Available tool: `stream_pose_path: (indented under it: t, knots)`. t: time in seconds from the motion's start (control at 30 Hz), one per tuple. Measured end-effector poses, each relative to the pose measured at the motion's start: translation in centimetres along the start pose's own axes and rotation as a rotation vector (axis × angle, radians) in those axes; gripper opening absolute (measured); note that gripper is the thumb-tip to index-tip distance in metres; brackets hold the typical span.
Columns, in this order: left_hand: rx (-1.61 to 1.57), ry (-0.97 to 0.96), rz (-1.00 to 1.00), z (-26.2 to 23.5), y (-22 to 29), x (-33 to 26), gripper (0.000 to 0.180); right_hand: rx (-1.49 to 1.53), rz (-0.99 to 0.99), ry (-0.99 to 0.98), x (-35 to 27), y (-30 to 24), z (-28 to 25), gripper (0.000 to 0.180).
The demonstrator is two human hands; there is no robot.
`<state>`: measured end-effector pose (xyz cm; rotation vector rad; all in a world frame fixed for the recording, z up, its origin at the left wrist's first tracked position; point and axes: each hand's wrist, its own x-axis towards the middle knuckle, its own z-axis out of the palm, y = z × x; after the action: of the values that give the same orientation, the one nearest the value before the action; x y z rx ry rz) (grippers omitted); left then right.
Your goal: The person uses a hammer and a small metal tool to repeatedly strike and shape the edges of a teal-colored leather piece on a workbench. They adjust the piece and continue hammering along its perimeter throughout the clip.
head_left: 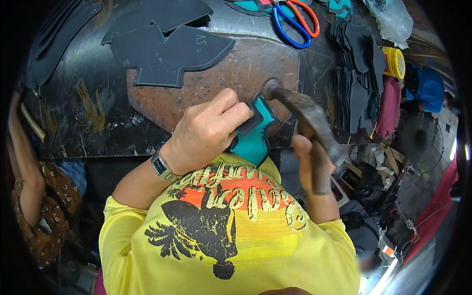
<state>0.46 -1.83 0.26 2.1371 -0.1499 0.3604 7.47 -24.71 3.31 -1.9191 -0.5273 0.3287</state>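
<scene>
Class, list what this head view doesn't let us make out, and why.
In the head view:
Scissors: blades cut off by the top edge.
Teal-and-black piece: part hidden by the left hand.
Right hand: some fingers hidden behind the hammer.
Person at left: partly cut off by the dark rim.

Red-and-blue-handled metal scissors (301, 28) lie on the scuffed dark bench (115, 135), left of a crumpled clear plastic bag (392, 22). At right, a round yellow tub (394, 63) sits near a round black fan (420, 142) and bright blue fabric (430, 88).
</scene>
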Motion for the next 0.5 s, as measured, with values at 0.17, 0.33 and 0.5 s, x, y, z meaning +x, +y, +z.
stream_pose_path:
  t: [0.17,0.33,0.5]
  knots:
    - [0.017,-0.001,0.013,-0.1,-0.1,0.2,0.026,-0.409,-0.074,-0.115,0.0,0.9,-1.2,0.040]
    - [0.011,0.003,0.000,0.0,0.0,0.1,0.025,-0.101,0.255,0.244,1.3,2.9,-2.8,0.038]
    - [0.007,0.019,-0.011,0.1,0.0,0.1,0.023,-0.577,-0.226,0.366,4.2,4.1,-3.8,0.021]
